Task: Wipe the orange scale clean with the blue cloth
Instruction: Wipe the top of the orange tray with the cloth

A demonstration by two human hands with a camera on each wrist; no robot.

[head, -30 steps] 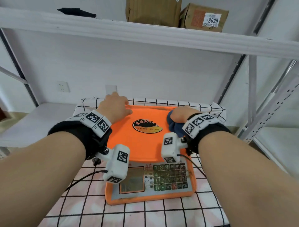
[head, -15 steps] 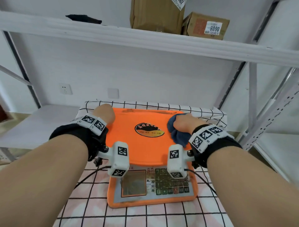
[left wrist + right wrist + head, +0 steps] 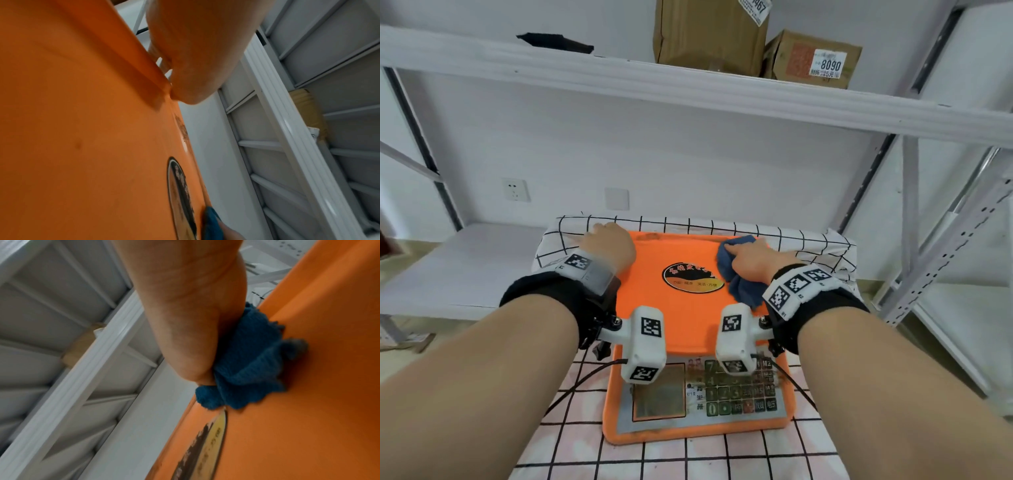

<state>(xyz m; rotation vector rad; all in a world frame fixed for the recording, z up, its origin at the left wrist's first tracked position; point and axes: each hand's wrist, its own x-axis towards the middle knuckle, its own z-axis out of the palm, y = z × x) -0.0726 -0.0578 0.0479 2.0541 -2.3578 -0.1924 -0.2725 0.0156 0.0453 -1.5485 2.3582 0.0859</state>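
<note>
Head view: two hands on an orange scale (image 3: 681, 322) set on a checked cloth (image 3: 726, 460) over a white shelf (image 3: 458, 267).

Above, an upper shelf (image 3: 688, 85) carries two cardboard boxes (image 3: 709, 32), the smaller (image 3: 813, 58) with a price label, and a flat black item (image 3: 554, 42); a wall socket (image 3: 515, 189) sits behind. Right hand (image 3: 751, 262) is clenched round the bunched blue cloth (image 3: 736, 274), pressing it on the platform's far right part beside the oval logo sticker (image 3: 692, 278). Left hand (image 3: 607, 248) lies over the platform's far left corner; the left wrist view shows its fingers (image 3: 160, 61) curling past the raised rim, thumb (image 3: 197, 68) against the edge. Wrist-mounted cameras (image 3: 645, 342) hide part of the keypad (image 3: 739, 390) and display (image 3: 659, 394).
</note>
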